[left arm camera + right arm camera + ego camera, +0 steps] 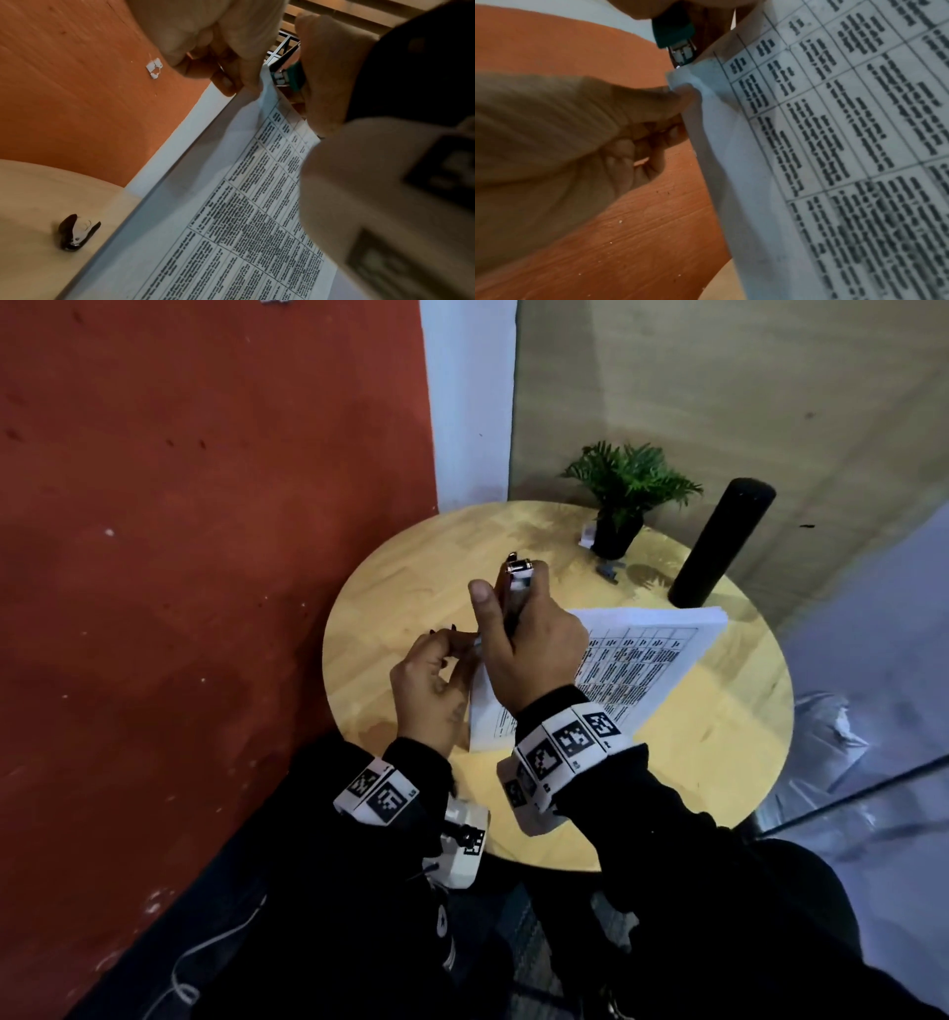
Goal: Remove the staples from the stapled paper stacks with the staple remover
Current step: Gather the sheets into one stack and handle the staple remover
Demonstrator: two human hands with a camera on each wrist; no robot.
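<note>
A stapled paper stack (642,660) printed with a table lies on the round wooden table (411,567), its near-left corner lifted. My left hand (452,639) pinches that corner (680,81) between thumb and fingers (226,81). My right hand (524,644) grips a teal stapler-like tool (519,580) upright in a fist. The tool's metal front end (682,54) touches the top edge of the pinched corner. A black claw staple remover (77,233) lies free on the table, beside the stack. The staple itself is not visible.
A potted green plant (626,490) and a tall black cylinder (719,541) stand at the table's far side, with the small dark claw remover (609,571) between them. A red wall (205,557) runs close along the left of the table.
</note>
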